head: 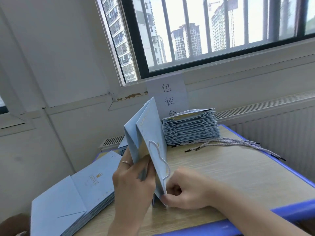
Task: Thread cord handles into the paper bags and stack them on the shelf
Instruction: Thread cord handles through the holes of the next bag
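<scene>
Left hand (131,181) grip: clenched on the paper bag (150,133), thumb across the front panel.
Right hand (184,191) grip: fingers curled, pinching the bag's lower edge at 5 o'clock.
Location of paper bag: upright, mid-table (221,176).
Bag material: smooth pale-blue paper, sharp gusset folds.
Cord handle (161,160): white, twisted, looped over the front panel.
Threaded stack (190,128): 1 o'clock.
Loose cords (230,143): 3 o'clock, black-tipped.
Flat bags (73,193): 8 o'clock.
</scene>
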Demonstrator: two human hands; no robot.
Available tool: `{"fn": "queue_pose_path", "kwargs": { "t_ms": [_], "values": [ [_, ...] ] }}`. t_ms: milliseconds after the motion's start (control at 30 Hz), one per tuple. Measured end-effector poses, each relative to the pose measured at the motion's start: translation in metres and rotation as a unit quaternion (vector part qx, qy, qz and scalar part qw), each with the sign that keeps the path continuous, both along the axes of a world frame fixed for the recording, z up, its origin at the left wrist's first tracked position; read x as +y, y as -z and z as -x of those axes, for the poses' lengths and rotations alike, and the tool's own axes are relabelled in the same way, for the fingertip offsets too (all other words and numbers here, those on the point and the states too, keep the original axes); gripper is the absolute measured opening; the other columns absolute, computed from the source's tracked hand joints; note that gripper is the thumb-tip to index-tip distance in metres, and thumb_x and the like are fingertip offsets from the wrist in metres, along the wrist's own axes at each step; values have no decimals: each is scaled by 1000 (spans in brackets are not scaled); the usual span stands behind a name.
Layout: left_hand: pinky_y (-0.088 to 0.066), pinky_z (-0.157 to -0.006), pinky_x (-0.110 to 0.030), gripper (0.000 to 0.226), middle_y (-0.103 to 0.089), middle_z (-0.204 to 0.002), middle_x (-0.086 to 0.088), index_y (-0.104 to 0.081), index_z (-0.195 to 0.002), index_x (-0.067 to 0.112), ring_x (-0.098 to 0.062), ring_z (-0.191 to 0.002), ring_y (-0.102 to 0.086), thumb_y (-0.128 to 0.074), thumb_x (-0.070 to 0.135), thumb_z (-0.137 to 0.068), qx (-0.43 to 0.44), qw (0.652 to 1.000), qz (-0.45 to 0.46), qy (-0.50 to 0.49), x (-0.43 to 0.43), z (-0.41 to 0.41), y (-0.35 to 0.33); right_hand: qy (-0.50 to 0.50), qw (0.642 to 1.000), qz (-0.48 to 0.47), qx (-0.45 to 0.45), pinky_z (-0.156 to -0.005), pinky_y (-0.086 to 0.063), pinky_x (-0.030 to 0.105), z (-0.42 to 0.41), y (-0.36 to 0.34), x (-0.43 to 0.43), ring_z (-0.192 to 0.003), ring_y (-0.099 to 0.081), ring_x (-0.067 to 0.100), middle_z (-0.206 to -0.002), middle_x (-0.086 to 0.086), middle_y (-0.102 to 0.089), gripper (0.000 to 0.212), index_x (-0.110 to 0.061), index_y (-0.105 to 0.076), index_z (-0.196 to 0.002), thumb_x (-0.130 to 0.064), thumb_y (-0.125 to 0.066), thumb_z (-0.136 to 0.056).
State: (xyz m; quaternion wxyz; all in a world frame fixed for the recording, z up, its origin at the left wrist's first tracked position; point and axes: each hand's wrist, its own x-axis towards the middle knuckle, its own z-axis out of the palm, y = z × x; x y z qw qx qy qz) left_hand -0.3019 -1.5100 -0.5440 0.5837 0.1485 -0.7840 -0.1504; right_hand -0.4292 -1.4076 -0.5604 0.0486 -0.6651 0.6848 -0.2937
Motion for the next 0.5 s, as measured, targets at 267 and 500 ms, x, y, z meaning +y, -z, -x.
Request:
{"fn": "queue_pose_path", "kwargs": {
  "t_ms": [267,500],
  "values": [
    [-35,-55,-9,37,-49,-74,7,-63,-67,42,1,-69,-55,-80,9,-75,-61,994,-95,-2,-5,0,13,19,990,97,101,-52,-43,38,-4,6,-3,-49,-42,16,-43,5,-31,47,-6,-36,-53,-43,-43,-82],
    [-35,-58,-7,16,-50,-84,10,-62,-72,42,1,-74,-53,-68,28,-77,-76,996,-50,-3,2,-5,10,21,984,113,135,-60,-49,40,-2,12,-6,-48,-40,9,-41,2,-25,46,-11,-28,-50,-44,-36,-82]
  ]
}}
